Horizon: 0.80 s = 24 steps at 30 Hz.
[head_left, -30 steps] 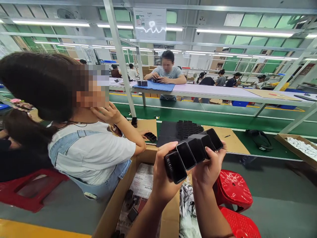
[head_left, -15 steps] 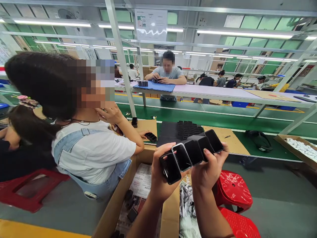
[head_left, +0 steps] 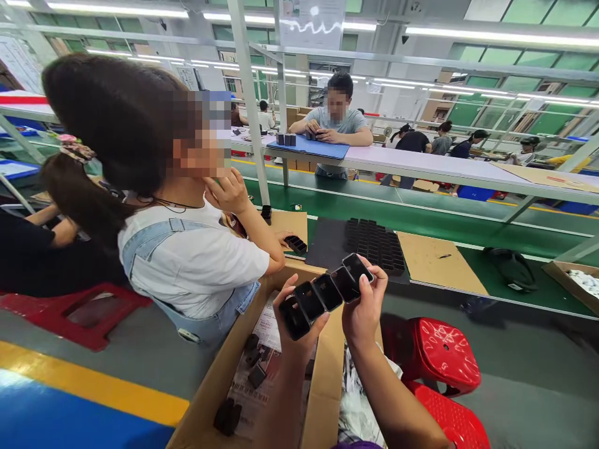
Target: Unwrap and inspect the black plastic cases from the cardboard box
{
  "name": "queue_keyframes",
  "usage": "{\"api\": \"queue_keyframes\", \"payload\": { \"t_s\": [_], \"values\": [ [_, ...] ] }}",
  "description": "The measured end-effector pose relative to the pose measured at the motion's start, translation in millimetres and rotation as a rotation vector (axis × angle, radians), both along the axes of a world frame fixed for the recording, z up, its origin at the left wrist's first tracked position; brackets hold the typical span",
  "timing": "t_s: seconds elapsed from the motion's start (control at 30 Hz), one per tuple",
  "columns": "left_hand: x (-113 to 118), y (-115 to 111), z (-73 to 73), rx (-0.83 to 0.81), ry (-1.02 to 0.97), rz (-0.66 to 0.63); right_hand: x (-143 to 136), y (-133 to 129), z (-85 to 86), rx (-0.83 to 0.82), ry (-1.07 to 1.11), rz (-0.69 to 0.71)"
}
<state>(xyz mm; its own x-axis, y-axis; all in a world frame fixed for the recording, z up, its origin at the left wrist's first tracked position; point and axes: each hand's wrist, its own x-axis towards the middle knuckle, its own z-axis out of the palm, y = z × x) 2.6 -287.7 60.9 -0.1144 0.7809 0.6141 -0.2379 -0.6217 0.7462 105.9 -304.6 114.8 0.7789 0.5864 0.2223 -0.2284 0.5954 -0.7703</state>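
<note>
A slanting row of several black smartwatch cases (head_left: 325,292), glossy with rounded corners, is held up between my two hands. My left hand (head_left: 299,340) is closed around the lower left end of the row, thumb along the underside. At the upper right end, my right hand (head_left: 362,312) grips the row with its thumb on the front edge. Below my hands, an open cardboard box (head_left: 325,380) has newspaper (head_left: 250,399) in it, with loose black cases (head_left: 257,376) on top. Beyond, more black cases (head_left: 374,244) stand in close rows on a black mat (head_left: 322,240).
A co-worker (head_left: 187,262) sits at my left, one hand by black cases on the bench. Another person (head_left: 334,128) works across the green bench (head_left: 397,215). Red stools (head_left: 447,355) stand at right. Brown board (head_left: 440,265) and a dark headset-like object (head_left: 510,268) lie on the bench.
My hands and the row of cases have moved lower and slightly left in view. The camera has tilted down and turned left. Both hands still hold the row.
</note>
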Motion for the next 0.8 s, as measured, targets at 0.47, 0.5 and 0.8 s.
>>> {"api": "queue_keyframes", "payload": {
  "t_s": [0.47, 0.5, 0.8],
  "values": [
    [-2, 6, -54.6, -0.239, -0.271, 0.106, -7, 20, -11.1, -0.067, -0.755, -0.039],
    [-2, 7, -59.7, -0.271, -0.288, 0.125, -7, 21, -11.1, -0.093, -0.814, -0.024],
    [-17, -3, -113.9, -0.508, -0.178, 0.466, -9, 42, -59.6, -0.294, -1.090, 0.224]
  ]
}}
